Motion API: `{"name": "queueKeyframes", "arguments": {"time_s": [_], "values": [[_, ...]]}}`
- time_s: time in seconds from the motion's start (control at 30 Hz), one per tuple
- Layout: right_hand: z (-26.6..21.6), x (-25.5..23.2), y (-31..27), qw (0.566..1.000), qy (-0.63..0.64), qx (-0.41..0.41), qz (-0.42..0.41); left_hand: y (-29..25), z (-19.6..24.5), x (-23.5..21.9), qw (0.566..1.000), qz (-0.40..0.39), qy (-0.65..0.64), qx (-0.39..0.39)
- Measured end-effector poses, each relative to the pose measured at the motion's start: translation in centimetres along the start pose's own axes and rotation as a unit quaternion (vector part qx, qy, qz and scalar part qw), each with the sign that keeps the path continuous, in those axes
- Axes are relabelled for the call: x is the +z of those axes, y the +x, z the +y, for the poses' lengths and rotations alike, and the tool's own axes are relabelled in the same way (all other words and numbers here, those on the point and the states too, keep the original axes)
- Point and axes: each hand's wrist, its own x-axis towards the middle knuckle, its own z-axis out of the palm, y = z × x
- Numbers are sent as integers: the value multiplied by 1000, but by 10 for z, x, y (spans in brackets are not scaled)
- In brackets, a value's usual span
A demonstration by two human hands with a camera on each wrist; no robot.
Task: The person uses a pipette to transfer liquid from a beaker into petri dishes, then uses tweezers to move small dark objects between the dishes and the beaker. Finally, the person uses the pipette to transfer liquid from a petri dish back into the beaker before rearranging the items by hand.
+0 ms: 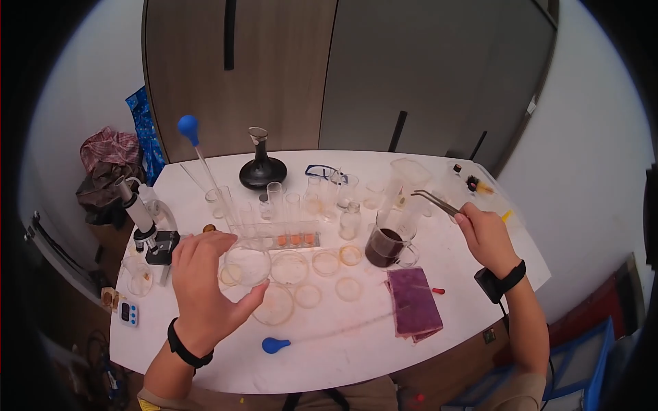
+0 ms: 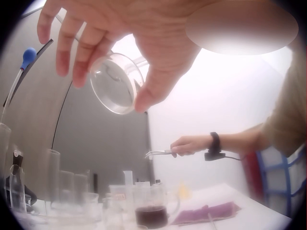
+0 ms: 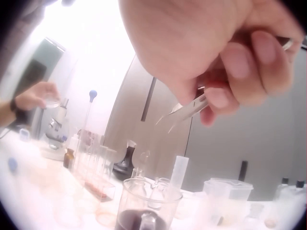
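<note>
My left hand [image 1: 205,281] pinches a clear, round petri dish [image 1: 248,266] by its rim between thumb and fingertips, raised over the left part of the table. In the left wrist view the dish [image 2: 115,84] is tilted and see-through. My right hand [image 1: 485,234] grips metal tweezers [image 1: 439,203] in the air at the right. Their bent tips point left and stand apart in the right wrist view, with nothing between them. Below the tweezers is a glass beaker [image 1: 386,248] of dark liquid. Several more petri dishes [image 1: 289,267] lie flat on the table.
A test tube rack [image 1: 319,236] holds orange-bottomed tubes. Behind it stand glassware and a dark flask [image 1: 263,170]. The microscope [image 1: 147,222] is at the left. A purple cloth [image 1: 416,303] and a blue-bulbed dropper [image 1: 275,344] lie near the front edge.
</note>
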Motion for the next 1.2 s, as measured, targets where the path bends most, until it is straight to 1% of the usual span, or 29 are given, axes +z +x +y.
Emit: {"name": "queueKeyframes", "arguments": {"time_s": [0.07, 0.1, 0.13, 0.17, 0.2, 0.23, 0.27, 0.33, 0.43, 0.47, 0.53, 0.57, 0.63, 0.67, 0.7, 0.77, 0.83, 0.9, 0.97, 1.0, 1.03, 1.07, 1.13, 1.2], "values": [[4, -10, -7, 983, 161, 62, 58, -4, -2, -3, 1000, -7, -5, -6], [0, -3, -11, 976, 172, 85, 101, -7, -1, -2, 1000, 0, -17, -18], [6, 7, -16, 976, 171, 88, 101, -9, -2, -4, 999, 6, -27, -27], [15, 18, -21, 993, 100, 43, 54, -15, -1, -6, 997, -13, -41, -62], [22, 24, -29, 1000, 30, 2, 4, -17, -1, -8, 997, -19, -43, -58], [28, 23, -34, 994, 81, 54, 42, -20, 0, -9, 997, -21, -48, -62], [36, 18, -42, 988, 108, 90, 60, -24, 1, -10, 996, -22, -54, -70], [48, 17, -64, 980, 108, 164, 40, -31, 1, -13, 994, -37, -57, -83], [82, 49, -118, 988, -12, 147, -39, -56, -10, -21, 990, -81, -36, -107], [93, 60, -135, 985, -23, 163, -55, -65, -16, -23, 989, -81, -14, -126], [106, 72, -160, 976, -15, 204, -75, -84, -25, -25, 985, -109, -1, -137], [121, 83, -175, 972, 1, 223, -75, -92, -29, -25, 981, -112, -3, -156], [127, 92, -189, 969, 16, 240, -58, -110, -37, -28, 975, -124, 12, -186], [129, 96, -193, 963, 12, 262, -70, -118, -40, -29, 970, -133, 12, -204], [134, 102, -196, 965, 12, 255, -63, -124, -41, -30, 968, -131, 19, -215], [142, 113, -198, 969, 14, 241, -58, -133, -45, -32, 961, -152, 25, -230], [146, 122, -195, 969, -50, 232, -73, -140, -48, -31, 957, -161, 27, -241], [146, 128, -193, 968, -62, 226, -84, -142, -51, -30, 954, -169, 27, -246], [144, 129, -188, 966, -78, 227, -95, -142, -53, -28, 951, -191, 31, -239], [142, 128, -186, 964, -94, 221, -114, -142, -53, -26, 952, -190, 29, -238], [141, 127, -185, 961, -111, 217, -132, -142, -55, -25, 949, -207, 37, -235], [142, 126, -185, 960, -113, 221, -131, -141, -57, -24, 946, -224, 44, -231], [142, 125, -186, 965, -114, 191, -135, -141, -63, -19, 944, -232, 41, -229], [138, 122, -185, 966, -111, 191, -134, -141, -70, -12, 942, -241, 40, -229]]}}
